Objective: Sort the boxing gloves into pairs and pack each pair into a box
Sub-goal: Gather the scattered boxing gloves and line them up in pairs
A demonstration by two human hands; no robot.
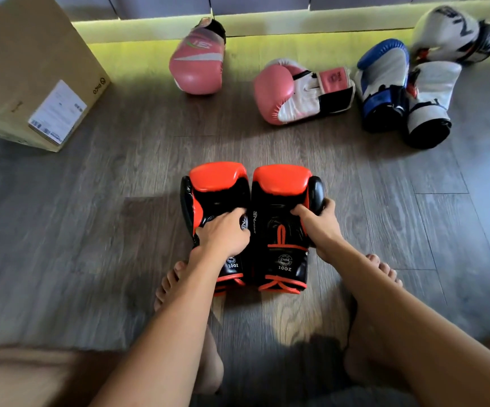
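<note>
Head view: red gloves (249, 224), paired on floor (91, 230), are gripped by left hand (223, 233) and right hand (318, 220); boxing in carton (29, 69) is judged next.

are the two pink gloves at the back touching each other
Apart. The head view shows a strip of bare floor between the pink glove by the wall and the pink and white glove.

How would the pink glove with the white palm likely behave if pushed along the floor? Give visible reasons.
The pink and white glove looks thickly padded, so it would probably squash slightly yet keep its shape. Its rounded end may make it rock or swivel rather than travel straight. Its glossy skin should slide easily on the smooth floor.
</note>
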